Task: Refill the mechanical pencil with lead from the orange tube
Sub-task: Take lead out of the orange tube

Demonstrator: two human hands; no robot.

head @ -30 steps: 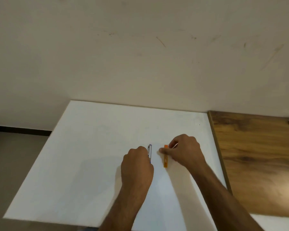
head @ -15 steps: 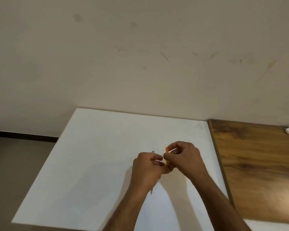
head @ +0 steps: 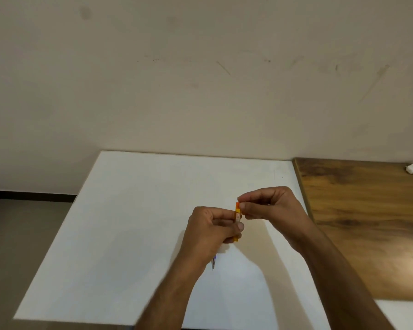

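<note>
Head view, two hands (head: 215, 226), one orange tube (head: 238, 211), one pencil (head: 214, 264)

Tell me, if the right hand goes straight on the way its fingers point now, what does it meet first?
The right hand points left, and its grip already pinches the top of the orange tube. Just beyond is the left hand; depth there is unclear.

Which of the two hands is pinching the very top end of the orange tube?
The right hand: its fingers pinch the top of the orange tube. The left hand grips lower down.
</note>
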